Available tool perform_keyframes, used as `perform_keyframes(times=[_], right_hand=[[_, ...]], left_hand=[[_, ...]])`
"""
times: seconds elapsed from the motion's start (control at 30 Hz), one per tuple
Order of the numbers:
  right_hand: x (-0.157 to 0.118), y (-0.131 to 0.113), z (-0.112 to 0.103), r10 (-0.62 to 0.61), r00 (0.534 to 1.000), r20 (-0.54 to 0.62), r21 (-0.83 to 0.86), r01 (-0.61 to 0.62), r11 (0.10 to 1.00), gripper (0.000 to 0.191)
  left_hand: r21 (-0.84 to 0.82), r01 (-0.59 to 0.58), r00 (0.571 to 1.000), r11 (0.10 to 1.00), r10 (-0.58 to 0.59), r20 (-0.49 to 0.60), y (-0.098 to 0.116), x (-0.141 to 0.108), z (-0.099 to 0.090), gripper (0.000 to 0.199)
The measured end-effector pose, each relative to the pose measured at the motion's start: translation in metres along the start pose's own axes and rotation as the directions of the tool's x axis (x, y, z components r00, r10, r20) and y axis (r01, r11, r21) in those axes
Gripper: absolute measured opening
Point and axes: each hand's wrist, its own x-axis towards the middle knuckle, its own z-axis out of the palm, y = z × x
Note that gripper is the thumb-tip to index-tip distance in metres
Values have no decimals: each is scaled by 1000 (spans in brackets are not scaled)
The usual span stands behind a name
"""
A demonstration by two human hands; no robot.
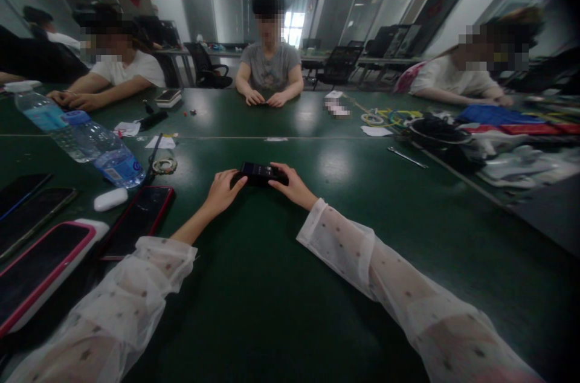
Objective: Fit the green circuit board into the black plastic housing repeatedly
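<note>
A small black handheld device (257, 173) with a dimly lit screen is held at the middle of the green table (254, 286). My left hand (222, 191) grips its left end, the thumb along the near edge. At the right end, my right hand (294, 186) holds it with the thumb in front and fingers over the far side. The device's underside is hidden, and I cannot make out the text on its screen. Sheer white dotted sleeves cover both my forearms.
At left lie several phones, including a red-edged phone (140, 220), a white earbud case (110, 199) and tilted water bottles (106, 150). A wrench (406, 157) and tangled cables (385, 117) lie at right. Other people sit around the table, one directly opposite (270, 66).
</note>
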Motion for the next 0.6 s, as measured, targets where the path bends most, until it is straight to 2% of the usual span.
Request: perform_keyframes(times=[0.1, 0.23, 0.6], right_hand=[[1, 2, 0, -16, 1000, 5, 21, 16, 1000, 54], [1, 3, 0, -20, 1000, 20, 30, 20, 999, 60], [1, 2, 0, -21, 1000, -14, 62, 22, 998, 55]], left_hand=[[32, -14, 1000, 999, 13, 19, -2, 1, 1, 65], [48, -39, 999, 998, 38, 30, -5, 3, 2, 62], [-7, -39, 999, 999, 39, -10, -5, 2, 3, 61]])
